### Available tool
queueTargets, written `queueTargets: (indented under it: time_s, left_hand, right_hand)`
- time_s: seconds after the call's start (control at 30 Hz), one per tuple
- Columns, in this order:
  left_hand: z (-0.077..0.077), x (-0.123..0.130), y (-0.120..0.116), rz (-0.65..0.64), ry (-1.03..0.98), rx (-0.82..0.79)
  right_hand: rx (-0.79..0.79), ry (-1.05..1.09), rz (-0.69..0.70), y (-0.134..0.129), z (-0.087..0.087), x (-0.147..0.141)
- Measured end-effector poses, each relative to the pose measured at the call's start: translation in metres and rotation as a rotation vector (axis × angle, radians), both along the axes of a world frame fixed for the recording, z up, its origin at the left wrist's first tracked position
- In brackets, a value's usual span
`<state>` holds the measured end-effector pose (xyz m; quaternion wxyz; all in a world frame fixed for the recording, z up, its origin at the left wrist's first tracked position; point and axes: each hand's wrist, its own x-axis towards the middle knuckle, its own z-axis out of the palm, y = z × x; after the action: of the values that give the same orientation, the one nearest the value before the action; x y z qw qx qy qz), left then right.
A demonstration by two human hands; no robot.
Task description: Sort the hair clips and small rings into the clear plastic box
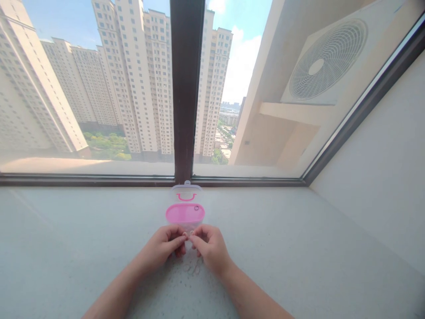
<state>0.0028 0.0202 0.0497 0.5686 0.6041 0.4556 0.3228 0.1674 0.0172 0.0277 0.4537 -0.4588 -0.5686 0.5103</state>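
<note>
My left hand [169, 242] pinches a small pale ring [184, 234] between thumb and fingertips. Close beside it, my right hand [208, 246] holds a second small pale ring [191, 233] in the same kind of pinch. Whether these are rubber bands or stiff loops is too small to tell. Just beyond the fingertips sits an oval box with a pink inner tray [181, 213], on which lies a small dark ring [196, 208]. Its clear lid [186, 189], with a pink handle, stands raised behind. Several more pale loops [191, 268] lie loose below my hands.
Everything rests on a pale speckled windowsill [83, 248]. A dark window frame [187, 93] rises behind the box, and a white wall [381, 177] bounds the right side. Outside the glass are tall buildings and an air-conditioner unit [327, 62].
</note>
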Motion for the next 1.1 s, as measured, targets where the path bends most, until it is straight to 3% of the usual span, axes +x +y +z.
queueTargets:
  time_s: [0.77,1.1]
  left_hand:
    - [-0.0064,-0.0019,0.0030,-0.029,0.022,0.059]
    - [-0.0019,-0.0013,0.0011,-0.030,0.026,0.060]
  right_hand:
    - [0.010,-0.020,-0.006,0.0016,0.0011,-0.0010]
    - [0.005,-0.009,-0.008,0.0005,0.0030,-0.0010]
